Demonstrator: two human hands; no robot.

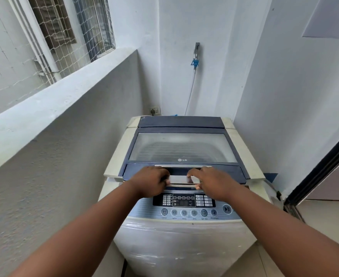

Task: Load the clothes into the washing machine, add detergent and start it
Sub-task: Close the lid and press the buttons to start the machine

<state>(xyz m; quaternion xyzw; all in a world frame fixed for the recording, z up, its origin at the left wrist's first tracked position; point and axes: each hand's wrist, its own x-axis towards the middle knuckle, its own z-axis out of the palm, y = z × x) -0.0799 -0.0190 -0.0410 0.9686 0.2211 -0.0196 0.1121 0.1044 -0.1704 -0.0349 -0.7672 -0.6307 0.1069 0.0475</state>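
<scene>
We stand in front of a top-loading washing machine (181, 246) that sits in a narrow corner, with a low grey wall (64, 136) along its left side and white walls behind and to the right. Its lid (182, 146), dark blue around a clear window, lies down flat over the tub.

Our left hand (150, 181) and right hand (210, 180) both reach to the front edge of the lid, where a pale handle recess (181, 179) runs across the middle. The left hand's fingers curl into the left end of the recess and the right hand's fingers curl into the right end, so each hand grips the handle, with a bare stretch of it showing between them. Whether the front edge is raised at all, we cannot tell.

Just below our hands, on the machine's front edge, lies the control panel (184, 204), with a dark display, a row of round buttons and a start/pause button (227, 208) at its right end.

On the back wall a tap (196, 54) with a blue fitting feeds a hose (190, 92) that drops behind the machine, and a wall socket (154, 110) sits near the machine's back left corner. No clothes or detergent are visible from where we look.
</scene>
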